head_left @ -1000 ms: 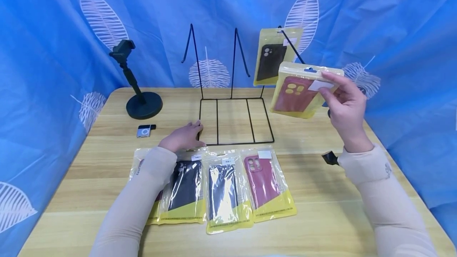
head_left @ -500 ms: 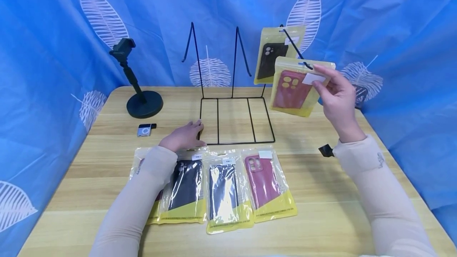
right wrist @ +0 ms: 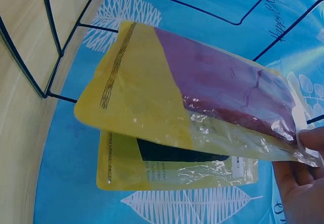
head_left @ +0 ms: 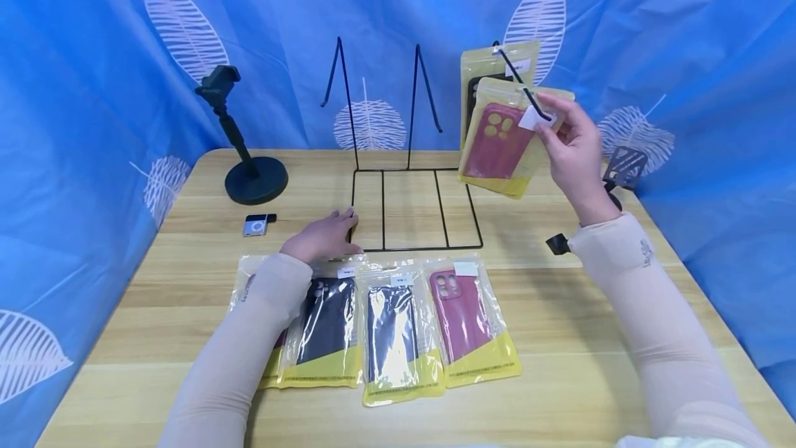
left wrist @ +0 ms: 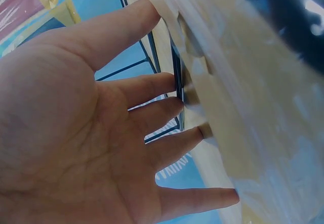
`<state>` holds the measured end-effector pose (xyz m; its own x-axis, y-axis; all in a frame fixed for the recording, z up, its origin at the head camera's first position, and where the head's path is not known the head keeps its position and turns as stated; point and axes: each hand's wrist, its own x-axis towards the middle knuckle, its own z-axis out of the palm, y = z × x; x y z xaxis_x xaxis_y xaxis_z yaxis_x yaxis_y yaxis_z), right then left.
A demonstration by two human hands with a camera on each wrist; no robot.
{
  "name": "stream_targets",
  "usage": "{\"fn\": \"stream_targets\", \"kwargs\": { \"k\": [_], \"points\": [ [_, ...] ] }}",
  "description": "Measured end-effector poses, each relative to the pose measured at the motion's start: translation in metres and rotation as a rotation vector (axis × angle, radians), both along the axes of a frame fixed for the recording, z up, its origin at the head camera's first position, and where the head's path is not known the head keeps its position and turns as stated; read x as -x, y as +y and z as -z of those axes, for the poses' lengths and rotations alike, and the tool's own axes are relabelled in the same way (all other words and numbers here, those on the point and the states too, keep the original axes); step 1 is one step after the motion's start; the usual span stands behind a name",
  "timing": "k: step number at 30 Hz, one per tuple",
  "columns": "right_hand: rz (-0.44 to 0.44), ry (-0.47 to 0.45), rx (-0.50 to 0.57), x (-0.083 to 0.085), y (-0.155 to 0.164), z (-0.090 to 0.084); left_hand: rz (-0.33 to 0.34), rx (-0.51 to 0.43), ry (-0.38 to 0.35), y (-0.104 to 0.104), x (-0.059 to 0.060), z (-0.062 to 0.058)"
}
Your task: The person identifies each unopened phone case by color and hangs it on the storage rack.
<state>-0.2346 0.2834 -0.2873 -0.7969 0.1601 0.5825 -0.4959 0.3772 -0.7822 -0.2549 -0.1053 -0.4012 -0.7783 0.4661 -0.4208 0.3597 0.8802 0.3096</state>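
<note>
My right hand [head_left: 575,151] pinches the top right corner of a clear-and-yellow bag with a dark pink phone case [head_left: 494,147] in it. The rack's right hook [head_left: 513,69] passes through the hang hole, with its tip in front of the bag's label. Behind it on that hook hangs a bagged black phone case [head_left: 471,92], partly covered; the right wrist view shows its dark lower part [right wrist: 177,151]. My left hand [head_left: 322,235] rests at the left side of the black wire rack's base [head_left: 429,248]. In the left wrist view its fingers [left wrist: 152,90] are spread.
Several bagged cases lie in a row before the rack, among them a black one [head_left: 326,320] and a pink one [head_left: 463,316]; the left sleeve partly covers the leftmost. A black phone stand [head_left: 256,182] and a small silver device [head_left: 255,227] are at left. Two other hooks hang bare.
My right hand has moved left and back with the bagged pink case, sliding it along the right hook towards the black one. The left hand stays at the rack base.
</note>
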Motion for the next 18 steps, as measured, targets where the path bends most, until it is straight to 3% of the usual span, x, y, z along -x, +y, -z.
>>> {"fn": "stream_targets", "kwargs": {
  "k": [7, 18],
  "points": [
    [-0.016, -0.029, 0.055, 0.018, -0.006, -0.003, -0.001, -0.004, 0.007, 0.0, 0.0, 0.002],
    [0.068, -0.056, -0.071, 0.056, -0.005, -0.007, 0.009, 0.003, 0.005, 0.0, 0.001, 0.003]
  ]
}}
